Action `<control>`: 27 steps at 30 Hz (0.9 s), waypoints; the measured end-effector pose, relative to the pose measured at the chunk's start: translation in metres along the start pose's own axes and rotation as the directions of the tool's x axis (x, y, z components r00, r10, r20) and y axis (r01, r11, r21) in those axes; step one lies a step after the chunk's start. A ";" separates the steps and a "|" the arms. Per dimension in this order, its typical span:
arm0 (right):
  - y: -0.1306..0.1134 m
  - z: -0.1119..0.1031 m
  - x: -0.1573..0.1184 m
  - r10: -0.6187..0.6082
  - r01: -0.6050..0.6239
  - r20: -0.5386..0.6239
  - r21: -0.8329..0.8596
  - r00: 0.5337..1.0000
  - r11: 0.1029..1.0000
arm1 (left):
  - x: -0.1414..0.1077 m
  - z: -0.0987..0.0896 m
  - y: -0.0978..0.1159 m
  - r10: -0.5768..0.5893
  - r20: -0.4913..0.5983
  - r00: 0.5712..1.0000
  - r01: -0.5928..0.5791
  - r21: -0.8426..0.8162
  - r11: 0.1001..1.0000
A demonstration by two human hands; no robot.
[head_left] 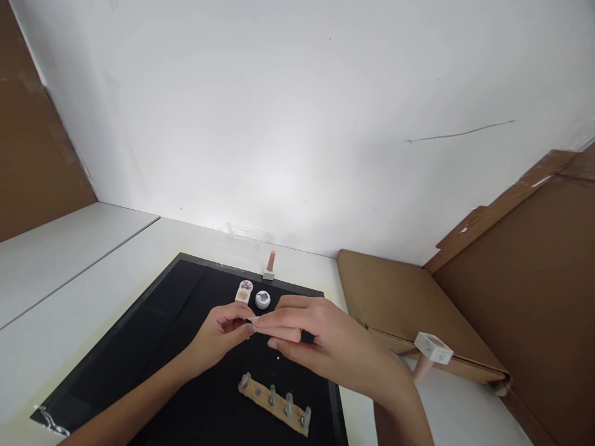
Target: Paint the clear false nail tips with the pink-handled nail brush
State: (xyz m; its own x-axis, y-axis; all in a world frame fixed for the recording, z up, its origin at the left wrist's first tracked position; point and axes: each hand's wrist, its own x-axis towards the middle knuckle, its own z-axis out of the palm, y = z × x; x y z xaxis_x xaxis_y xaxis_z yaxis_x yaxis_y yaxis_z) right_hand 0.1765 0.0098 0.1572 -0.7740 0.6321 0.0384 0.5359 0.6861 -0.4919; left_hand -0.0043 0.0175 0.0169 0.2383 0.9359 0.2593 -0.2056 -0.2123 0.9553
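My right hand grips a pink tapered stick between fingers and thumb; it looks like a nail polish cap. Its narrow end points at my left hand, whose thumb and fingers pinch together there. What lies in that pinch is too small and covered to make out. Just beyond my hands are a small round white jar and a white block-shaped piece with a patterned round disc. Nearer to me, a tan strip carries several clear upright pieces on the black mat.
A pink-capped bottle stands at the mat's far edge. Another white square piece with a pink stem is right of my right forearm. A flat cardboard box lies at the right. A white wall rises behind; cardboard panels flank both sides.
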 end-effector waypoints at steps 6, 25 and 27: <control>0.002 0.002 0.000 0.071 -0.072 -0.019 -0.041 0.997 0.997 | 0.000 0.002 0.000 -0.026 -0.012 1.000 0.026 0.005 1.000; 0.004 -0.001 0.000 0.021 -0.022 0.018 0.042 1.000 0.999 | -0.001 0.004 -0.005 -0.011 0.001 1.000 0.011 0.014 1.000; 0.004 0.000 -0.001 0.060 -0.059 -0.022 0.004 0.998 0.998 | -0.001 0.004 -0.006 -0.019 0.000 1.000 0.019 0.018 1.000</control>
State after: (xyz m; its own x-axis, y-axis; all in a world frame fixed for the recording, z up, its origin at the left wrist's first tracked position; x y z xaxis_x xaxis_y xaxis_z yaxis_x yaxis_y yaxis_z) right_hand 0.1792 0.0125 0.1550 -0.7330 0.6796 0.0282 0.5798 0.6460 -0.4965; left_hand 0.0000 0.0168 0.0116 0.2420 0.9397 0.2415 -0.1836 -0.2000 0.9624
